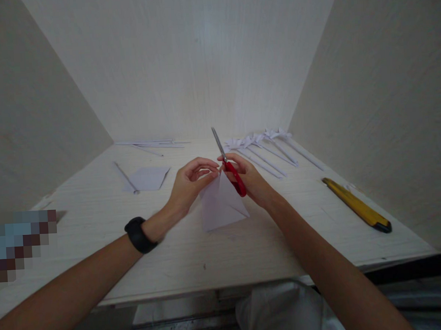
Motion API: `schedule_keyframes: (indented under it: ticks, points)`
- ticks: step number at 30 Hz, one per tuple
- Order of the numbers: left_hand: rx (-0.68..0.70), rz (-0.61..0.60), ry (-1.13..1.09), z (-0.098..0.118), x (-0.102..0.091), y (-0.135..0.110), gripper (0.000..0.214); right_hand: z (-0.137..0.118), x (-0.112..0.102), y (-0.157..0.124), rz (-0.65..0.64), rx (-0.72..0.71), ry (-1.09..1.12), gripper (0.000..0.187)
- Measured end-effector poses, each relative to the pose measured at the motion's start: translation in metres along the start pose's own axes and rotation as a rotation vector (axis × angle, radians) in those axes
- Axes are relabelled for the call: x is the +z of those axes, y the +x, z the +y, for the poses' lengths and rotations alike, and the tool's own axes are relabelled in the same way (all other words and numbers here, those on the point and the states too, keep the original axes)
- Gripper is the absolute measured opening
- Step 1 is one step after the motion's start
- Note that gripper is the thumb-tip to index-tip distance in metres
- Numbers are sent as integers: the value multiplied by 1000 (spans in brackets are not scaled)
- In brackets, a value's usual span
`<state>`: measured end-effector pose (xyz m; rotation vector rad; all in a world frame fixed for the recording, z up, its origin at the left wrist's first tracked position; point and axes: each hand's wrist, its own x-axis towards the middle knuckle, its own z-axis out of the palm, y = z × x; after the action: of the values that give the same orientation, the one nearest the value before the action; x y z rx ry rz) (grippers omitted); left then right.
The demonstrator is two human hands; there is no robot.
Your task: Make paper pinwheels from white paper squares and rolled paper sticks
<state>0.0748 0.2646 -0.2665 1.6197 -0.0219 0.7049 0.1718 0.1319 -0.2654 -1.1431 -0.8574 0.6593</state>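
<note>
Between my two hands hangs a folded piece of white paper (222, 206), its creased lower part spreading toward me. My left hand (193, 178) pinches the paper's top corner between thumb and fingertips; a black band circles that wrist. Red-handled scissors (236, 178) rest in my right hand (248, 176), their metal blades together and pointing up and away from me. The right fingertips also meet at the top of the paper, close to the left ones. How the fingers sit around the scissor handles is partly hidden.
Several paper pinwheel-like shapes on rolled sticks (275, 150) lie at the back right. Thin paper rolls (153, 144) are at the back left, near white sheets (150, 178) and one stick (125, 177). A yellow cutter (355, 204) lies right. Walls enclose the white table (166, 266).
</note>
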Motion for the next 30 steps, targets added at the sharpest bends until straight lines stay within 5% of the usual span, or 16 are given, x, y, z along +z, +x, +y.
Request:
schedule_keyframes:
  ticks: [30]
  points:
    - [46,-17,-76,1,2,0,21,-3,6,-1,-4,-164,-52,34]
